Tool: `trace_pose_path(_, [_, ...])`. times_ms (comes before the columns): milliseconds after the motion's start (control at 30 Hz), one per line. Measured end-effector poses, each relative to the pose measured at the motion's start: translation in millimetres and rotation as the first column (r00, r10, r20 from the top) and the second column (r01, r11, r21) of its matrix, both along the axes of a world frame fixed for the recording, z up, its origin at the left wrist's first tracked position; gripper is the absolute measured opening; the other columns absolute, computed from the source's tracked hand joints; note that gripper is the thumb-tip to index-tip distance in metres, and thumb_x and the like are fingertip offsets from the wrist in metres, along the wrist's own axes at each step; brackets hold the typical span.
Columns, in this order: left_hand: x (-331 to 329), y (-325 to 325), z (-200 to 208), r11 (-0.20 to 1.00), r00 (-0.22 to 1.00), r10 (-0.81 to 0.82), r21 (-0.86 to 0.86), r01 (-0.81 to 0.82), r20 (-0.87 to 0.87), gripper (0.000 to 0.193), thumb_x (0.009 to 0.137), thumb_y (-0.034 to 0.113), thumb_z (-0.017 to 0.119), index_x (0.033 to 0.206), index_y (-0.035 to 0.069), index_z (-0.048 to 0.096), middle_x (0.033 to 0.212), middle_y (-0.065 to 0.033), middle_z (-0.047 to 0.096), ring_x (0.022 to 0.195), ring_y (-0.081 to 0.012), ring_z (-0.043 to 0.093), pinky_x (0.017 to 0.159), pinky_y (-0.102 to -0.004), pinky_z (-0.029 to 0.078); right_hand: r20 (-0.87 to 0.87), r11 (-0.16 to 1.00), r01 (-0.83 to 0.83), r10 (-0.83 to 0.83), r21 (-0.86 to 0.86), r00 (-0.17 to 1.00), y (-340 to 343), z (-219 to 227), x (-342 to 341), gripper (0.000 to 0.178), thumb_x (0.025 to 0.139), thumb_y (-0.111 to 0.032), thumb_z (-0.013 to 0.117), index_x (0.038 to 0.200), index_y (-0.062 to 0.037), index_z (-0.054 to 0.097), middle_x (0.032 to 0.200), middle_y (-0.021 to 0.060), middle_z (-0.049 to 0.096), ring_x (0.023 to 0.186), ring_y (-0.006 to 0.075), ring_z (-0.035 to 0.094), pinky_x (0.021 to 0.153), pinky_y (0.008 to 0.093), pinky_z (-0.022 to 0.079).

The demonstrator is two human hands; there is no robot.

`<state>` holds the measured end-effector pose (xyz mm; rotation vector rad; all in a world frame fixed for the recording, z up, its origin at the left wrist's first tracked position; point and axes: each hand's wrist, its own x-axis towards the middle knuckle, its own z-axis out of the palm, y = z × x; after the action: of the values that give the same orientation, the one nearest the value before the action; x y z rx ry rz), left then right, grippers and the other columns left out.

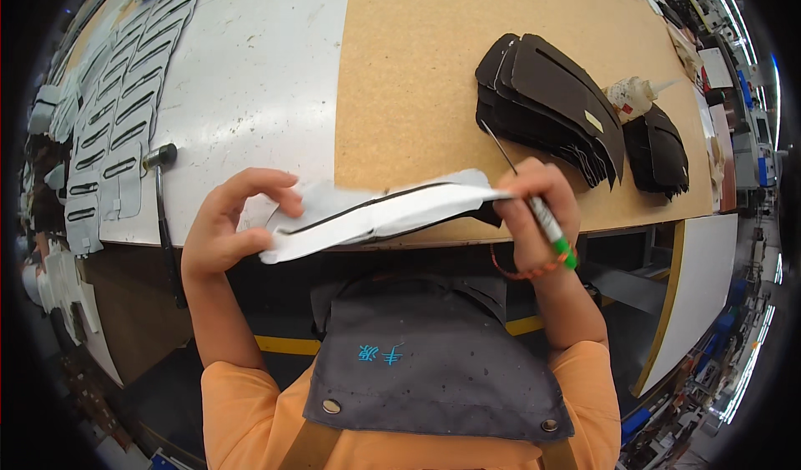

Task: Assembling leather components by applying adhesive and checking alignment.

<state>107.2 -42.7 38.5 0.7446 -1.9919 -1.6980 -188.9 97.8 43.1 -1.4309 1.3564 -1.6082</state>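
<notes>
A long pale panel point(400, 212) with a dark slit along it and a black underside hangs at the table's front edge, blurred by motion. My right hand point(541, 211) pinches its right end. That same hand also holds a slim tool point(546, 222) with a whitish barrel, a green end and a thin metal spike pointing up and left; whether this is one tool or two, I cannot tell. At the panel's left end my left hand point(238, 220) is open, thumb and fingers spread apart. Its thumb tip is right at the panel's edge.
Stacked dark brown panels point(551, 95) lie at the right, beside a glue bottle point(632, 96) and a smaller dark stack point(659, 153). A hammer point(164, 211) overhangs the front edge at left. Rows of grey slitted pieces point(125, 111) cover the far left.
</notes>
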Motion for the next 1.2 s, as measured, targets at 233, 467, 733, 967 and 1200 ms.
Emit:
trace_pose_path(233, [-16, -1, -29, 0.934, 0.928, 0.357, 0.060, -0.352, -0.105, 0.043, 0.090, 0.009, 0.054, 0.130, 0.000, 0.040, 0.094, -0.0083, 0.062, 0.091, -0.0122, 0.057, 0.079, -0.0242, 0.044, 0.254, 0.912, 0.038, -0.153, 0.408, 0.955, -41, -33, -2, 0.017, 0.090, -0.020, 0.062, 0.084, -0.0047, 0.055, 0.065, -0.0055, 0.048, 0.059, 0.0019, 0.044, 0.051, 0.0186, 0.038])
trace_pose_path(467, [-37, -16, -54, 0.859, 0.859, 0.510, -0.032, -0.511, -0.044, 0.030, 0.094, 0.003, 0.045, 0.124, 0.003, 0.044, 0.082, -0.0029, 0.059, 0.074, -0.0055, 0.052, 0.066, -0.0176, 0.041, 0.086, 0.899, 0.091, -0.141, 0.428, 0.986, -52, -51, -6, 0.014, 0.092, -0.018, 0.058, 0.088, -0.0044, 0.056, 0.063, -0.0028, 0.049, 0.054, 0.0044, 0.047, 0.049, 0.0211, 0.040])
trace_pose_path(733, [-37, -19, -52, 0.877, 0.872, 0.480, 0.075, -0.474, -0.098, 0.029, 0.095, 0.005, 0.044, 0.124, 0.003, 0.044, 0.080, -0.0026, 0.059, 0.073, -0.0054, 0.053, 0.065, -0.0182, 0.042, 0.090, 0.903, 0.101, -0.151, 0.417, 0.984, -54, -52, -4, 0.013, 0.092, -0.017, 0.058, 0.087, -0.0046, 0.056, 0.064, -0.0026, 0.049, 0.055, 0.0044, 0.047, 0.049, 0.0212, 0.040])
trace_pose_path(967, [-40, -19, -52, 0.881, 0.875, 0.464, 0.176, -0.440, -0.136, 0.030, 0.094, 0.003, 0.042, 0.124, 0.003, 0.044, 0.080, -0.0026, 0.058, 0.072, -0.0044, 0.051, 0.064, -0.0179, 0.041, 0.055, 0.904, 0.122, -0.158, 0.409, 0.986, -52, -53, -4, 0.012, 0.092, -0.015, 0.057, 0.087, -0.0042, 0.056, 0.065, -0.0031, 0.049, 0.056, 0.0040, 0.048, 0.049, 0.0211, 0.042])
trace_pose_path(1200, [-38, -17, -52, 0.872, 0.864, 0.483, 0.173, -0.458, -0.143, 0.030, 0.094, 0.005, 0.042, 0.124, 0.003, 0.044, 0.073, 0.0015, 0.054, 0.069, -0.0022, 0.048, 0.063, -0.0174, 0.041, 0.033, 0.908, 0.131, -0.157, 0.399, 0.987, -53, -54, -4, 0.011, 0.092, -0.015, 0.057, 0.091, -0.0040, 0.057, 0.065, -0.0031, 0.050, 0.055, 0.0042, 0.049, 0.049, 0.0205, 0.043])
